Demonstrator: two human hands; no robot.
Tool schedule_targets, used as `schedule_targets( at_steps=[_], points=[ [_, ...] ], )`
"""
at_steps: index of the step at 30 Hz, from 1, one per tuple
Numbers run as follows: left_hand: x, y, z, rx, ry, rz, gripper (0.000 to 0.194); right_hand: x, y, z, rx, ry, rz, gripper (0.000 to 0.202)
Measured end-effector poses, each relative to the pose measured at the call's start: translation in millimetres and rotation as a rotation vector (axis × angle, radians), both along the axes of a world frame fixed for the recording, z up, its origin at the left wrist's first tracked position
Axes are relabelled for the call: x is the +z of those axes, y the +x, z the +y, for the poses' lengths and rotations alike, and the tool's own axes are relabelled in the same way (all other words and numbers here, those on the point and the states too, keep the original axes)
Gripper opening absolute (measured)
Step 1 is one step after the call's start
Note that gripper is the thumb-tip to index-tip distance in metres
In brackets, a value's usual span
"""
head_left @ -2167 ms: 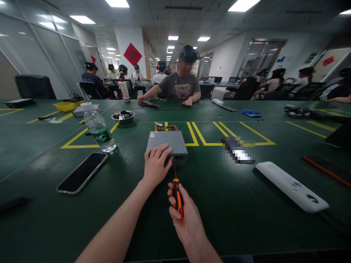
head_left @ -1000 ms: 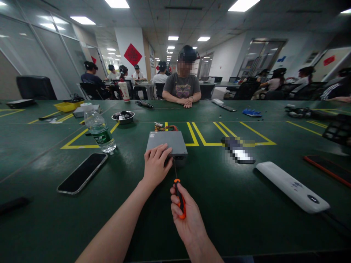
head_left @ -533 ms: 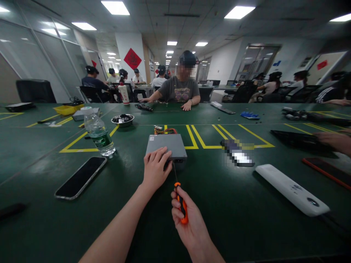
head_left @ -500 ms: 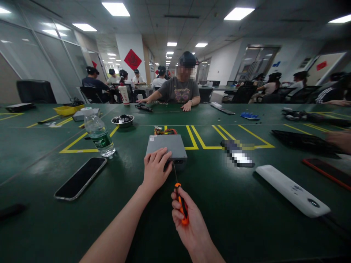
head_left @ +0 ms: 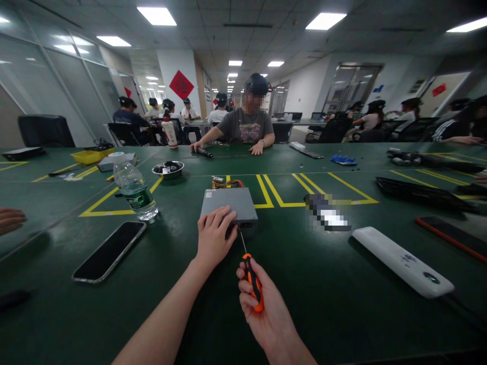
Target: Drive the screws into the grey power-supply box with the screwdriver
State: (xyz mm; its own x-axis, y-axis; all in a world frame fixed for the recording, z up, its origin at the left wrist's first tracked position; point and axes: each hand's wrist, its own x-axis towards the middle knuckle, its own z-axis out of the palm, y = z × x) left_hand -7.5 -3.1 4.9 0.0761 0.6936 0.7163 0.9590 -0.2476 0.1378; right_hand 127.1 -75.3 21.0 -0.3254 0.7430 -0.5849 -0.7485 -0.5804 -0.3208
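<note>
A grey metal box (head_left: 239, 200) with a bundle of coloured wires (head_left: 228, 183) at its far side lies on the green table (head_left: 182, 324). My left hand (head_left: 216, 234) rests on the box's near left part, palm down, fingers slightly spread over its top and front edge. In my right hand (head_left: 262, 299) is an orange and black screwdriver (head_left: 254, 284), the fingers wrapped round its handle. The shaft points up to the near face of the box, close to my left fingertips. Whether the tip sits in a screw cannot be made out.
Left of the box stand a water bottle (head_left: 137, 192), a phone (head_left: 110, 252) and a metal bowl (head_left: 168, 170). To the right lie a lit phone (head_left: 331, 215) and a white device (head_left: 403, 261). Across the table sits a person (head_left: 247, 124); another person's hand (head_left: 11, 220) shows at the left edge.
The view has shifted slightly. Another person's hand has appeared at the left edge, and the person opposite has a hand on a black object. My hands keep nearly the same pose.
</note>
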Motion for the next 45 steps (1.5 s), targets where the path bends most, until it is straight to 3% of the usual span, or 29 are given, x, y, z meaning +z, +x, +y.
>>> schedule_targets(
  at_steps=[9, 32, 37, 45],
  points=[
    [2.1, 1, -1, 0.002, -0.004, 0.006, 0.030, -4.0, -4, 0, -0.021, 0.021, -0.043, 0.010],
    [1.1, 2, -1, 0.002, -0.006, 0.005, 0.028, 7.6, 1, 1, 0.014, 0.022, 0.060, 0.023],
    [1.0, 1, 0, 0.010, -0.007, 0.003, 0.028, 7.8, 1, 2, -0.015, 0.009, 0.033, 0.014],
    [-1.7, 0, 1, 0.013, -0.002, 0.004, 0.029, 9.4, -1, 2, 0.026, -0.027, 0.005, 0.030]
  ],
)
